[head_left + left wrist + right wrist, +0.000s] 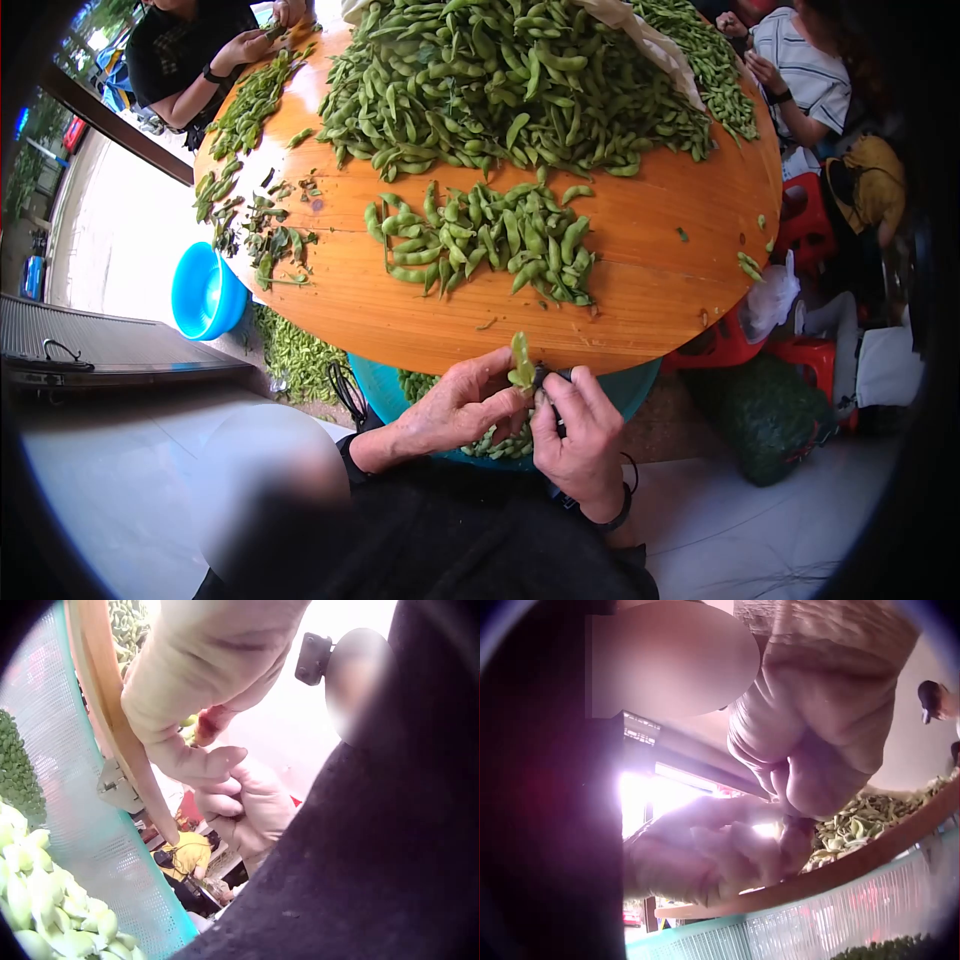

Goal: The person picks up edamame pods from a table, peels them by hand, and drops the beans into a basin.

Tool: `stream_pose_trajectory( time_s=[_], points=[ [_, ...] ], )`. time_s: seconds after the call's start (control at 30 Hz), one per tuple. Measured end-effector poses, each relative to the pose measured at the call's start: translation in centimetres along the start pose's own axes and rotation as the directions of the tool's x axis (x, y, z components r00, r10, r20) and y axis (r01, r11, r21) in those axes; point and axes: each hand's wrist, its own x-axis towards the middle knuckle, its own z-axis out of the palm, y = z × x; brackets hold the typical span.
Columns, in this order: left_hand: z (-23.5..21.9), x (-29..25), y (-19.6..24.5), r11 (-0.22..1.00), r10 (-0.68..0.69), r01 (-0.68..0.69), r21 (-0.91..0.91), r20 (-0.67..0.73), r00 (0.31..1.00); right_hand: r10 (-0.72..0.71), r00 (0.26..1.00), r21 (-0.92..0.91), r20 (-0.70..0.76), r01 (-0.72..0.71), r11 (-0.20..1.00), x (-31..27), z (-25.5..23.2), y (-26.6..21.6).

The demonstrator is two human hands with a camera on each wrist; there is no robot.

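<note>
At the near edge of the table, my left hand [462, 403] pinches a green soybean pod [521, 362] between thumb and fingers, the pod pointing up. My right hand [582, 435] meets it there, its fingers curled round a small black tool [556, 385]; I cannot tell which kind of tool. Below both hands sits a teal mesh basket [142, 847] with loose pods [56, 900] in it. A small heap of pods [490, 240] lies on the round wooden table [650, 280] just beyond my hands. In the wrist views the fingers hide most of the held pod.
A large pile of pods [500, 90] covers the table's far side. Leaf scraps [270, 235] lie at the left. A blue basin [208, 292] and more pods [295, 355] are on the floor. Red stools [805, 215] stand at the right. Other people sit across the table.
</note>
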Motion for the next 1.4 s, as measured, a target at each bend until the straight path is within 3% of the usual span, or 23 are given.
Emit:
stream_pose_trajectory(
  time_s=[0.07,0.13,0.27,0.6,0.63,0.7,0.8,0.87,0.97,1.03,1.07,1.13,1.17,1.23,1.27,1.33,1.4],
  points=[
    [0.2,0.1,-0.7,0.993,0.110,-0.111,-0.040,-0.025,0.994,-0.011,1.000,-0.018,-0.012,0.011,1.000,-0.2,0.3,-0.4],
    [0.3,0.1,-1.1,0.987,0.097,-0.100,-0.122,-0.032,0.995,-0.026,0.999,-0.034,-0.022,0.025,0.999,-0.2,0.4,-0.4],
    [0.9,0.1,0.1,0.967,0.042,-0.046,-0.252,-0.021,0.999,0.042,0.998,0.137,-0.039,-0.037,0.990,0.2,0.1,1.0],
    [0.2,0.4,-1.3,0.959,0.070,-0.082,-0.270,-0.053,0.996,0.089,0.995,0.242,-0.040,-0.077,0.967,0.5,-0.2,1.2],
    [0.2,0.4,-1.2,0.960,0.070,-0.081,-0.269,-0.052,0.996,0.171,0.985,0.313,0.033,-0.172,0.934,0.5,-0.4,1.4],
    [0.1,0.2,-0.7,0.977,0.065,-0.064,-0.205,-0.005,0.998,0.274,0.951,0.395,0.144,-0.309,0.865,0.3,-0.8,2.0],
    [0.7,-0.3,0.3,0.988,0.076,-0.086,-0.127,-0.082,0.994,0.299,0.938,0.427,0.178,-0.347,0.835,0.2,-1.6,2.5],
    [0.3,-0.3,-0.2,0.984,0.111,-0.120,-0.131,-0.071,0.991,0.296,0.936,0.466,0.192,-0.353,0.811,0.2,-1.9,2.6],
    [0.0,-0.2,-0.3,0.997,0.059,-0.062,-0.053,-0.043,0.997,0.298,0.927,0.512,0.228,-0.374,0.773,0.1,-2.0,2.9],
    [0.3,-0.1,-0.2,0.918,0.226,-0.164,0.361,-0.137,0.965,0.325,0.909,0.488,0.261,-0.414,0.768,0.1,-2.0,3.0],
    [0.4,0.0,-0.3,0.918,0.225,-0.164,0.362,-0.132,0.965,0.327,0.909,0.488,0.257,-0.414,0.769,0.1,-2.0,2.9],
    [0.4,0.4,-0.8,0.810,0.410,-0.308,0.500,-0.107,0.906,0.369,0.886,0.523,0.281,-0.464,0.715,0.2,-1.9,2.7],
    [0.4,0.4,-0.8,0.810,0.409,-0.307,0.500,-0.106,0.906,0.369,0.886,0.523,0.281,-0.464,0.715,0.1,-1.8,2.6],
    [0.3,0.3,-0.8,0.977,0.206,-0.197,0.078,-0.136,0.969,0.390,0.892,0.516,0.227,-0.450,0.729,0.0,-1.5,2.6],
    [0.3,0.4,-0.9,0.977,0.207,-0.198,0.079,-0.136,0.969,0.389,0.893,0.516,0.226,-0.449,0.729,-0.1,-1.5,2.6],
    [0.4,0.6,-1.1,0.971,0.236,-0.238,0.017,-0.235,0.943,0.364,0.927,0.351,0.095,-0.373,0.859,-0.2,-1.7,2.3],
    [0.3,0.5,-0.7,0.974,0.215,-0.225,-0.018,-0.233,0.949,0.352,0.928,0.331,0.118,-0.371,0.867,-0.7,-2.6,1.8]
  ],
)
